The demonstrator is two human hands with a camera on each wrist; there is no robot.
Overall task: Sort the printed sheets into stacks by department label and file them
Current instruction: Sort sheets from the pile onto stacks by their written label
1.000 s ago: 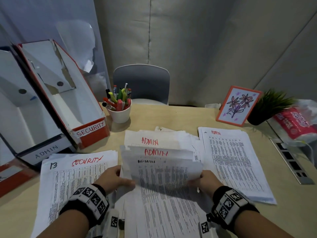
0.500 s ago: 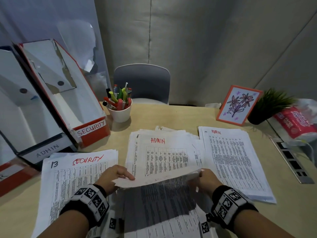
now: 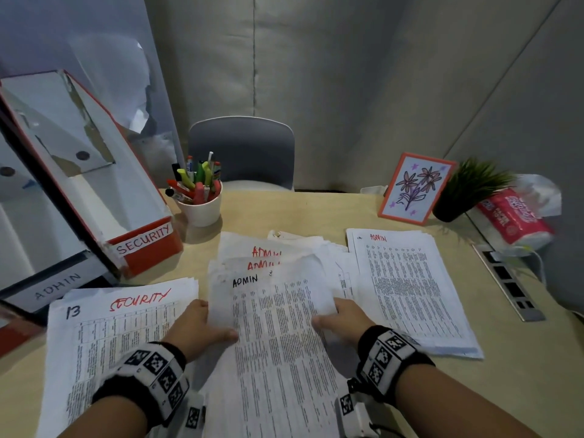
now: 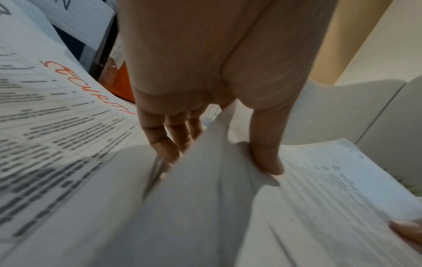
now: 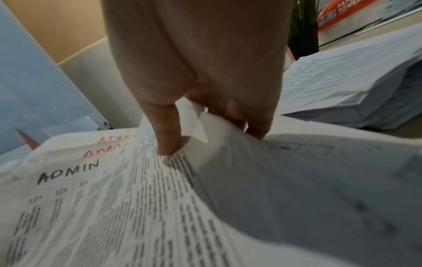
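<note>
A bundle of ADMIN sheets (image 3: pixel 278 327) is lifted off the middle pile (image 3: pixel 252 248), its top page headed ADMIN in black. My left hand (image 3: pixel 202 327) pinches the bundle's left edge, thumb on top and fingers beneath (image 4: pixel 160 142). My right hand (image 3: pixel 341 317) pinches the right edge the same way, its thumb (image 5: pixel 169 133) pressing the printed page. A SECURITY stack (image 3: pixel 120 327) lies to the left, an ADMIN stack (image 3: pixel 407 289) to the right. Two file boxes stand at the left: one labelled SECURITY (image 3: pixel 145 241), one labelled ADMIN (image 3: pixel 57 286).
A white cup of pens (image 3: pixel 200 203) stands behind the piles. At the back right are a framed flower drawing (image 3: pixel 414 188), a small potted plant (image 3: pixel 467 188) and a red paper-towel pack (image 3: pixel 512 219). A grey chair (image 3: pixel 243 153) faces the desk's far edge. A cable slot (image 3: pixel 508 286) lies right.
The lifted sheets dropped flat half a second ago, showing one ADMIN page. Now both hands hold a bundle up again, with a black-lettered ADMIN page on top.
</note>
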